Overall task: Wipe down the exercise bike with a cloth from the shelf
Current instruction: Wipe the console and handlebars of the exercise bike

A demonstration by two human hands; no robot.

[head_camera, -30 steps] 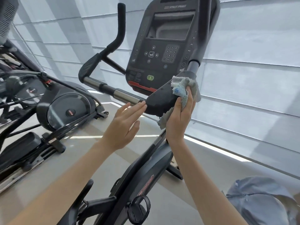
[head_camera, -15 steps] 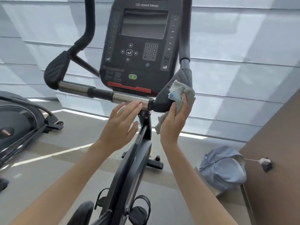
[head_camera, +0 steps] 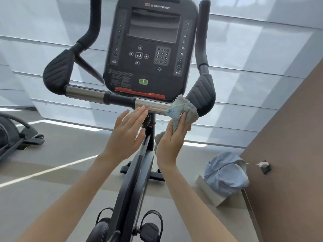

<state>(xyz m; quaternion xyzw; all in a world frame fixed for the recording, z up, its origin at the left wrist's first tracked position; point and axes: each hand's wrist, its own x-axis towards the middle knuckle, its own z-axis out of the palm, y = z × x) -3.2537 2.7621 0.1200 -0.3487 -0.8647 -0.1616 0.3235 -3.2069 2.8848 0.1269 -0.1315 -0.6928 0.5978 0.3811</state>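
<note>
The black exercise bike [head_camera: 132,180] fills the middle of the view, its console [head_camera: 150,49] straight ahead. A chrome handlebar [head_camera: 152,106] runs across under the console between two black ribbed pads. My right hand [head_camera: 172,142] grips a pale blue-white cloth [head_camera: 183,109] and presses it on the right end of the chrome bar, next to the right pad [head_camera: 202,95]. My left hand [head_camera: 126,135] is flat with straight fingers, its fingertips at the underside of the bar just left of the cloth.
Another black exercise machine [head_camera: 12,137] stands at the left edge. A light blue bundle of fabric [head_camera: 225,173] lies on a low ledge at the right, beside a brown wall [head_camera: 288,154]. Pale window blinds fill the background. The pedals [head_camera: 150,227] are below.
The view has swung left to face the console. My right hand has slid the cloth from the right black pad onto the chrome bar. My left hand stays under the bar.
</note>
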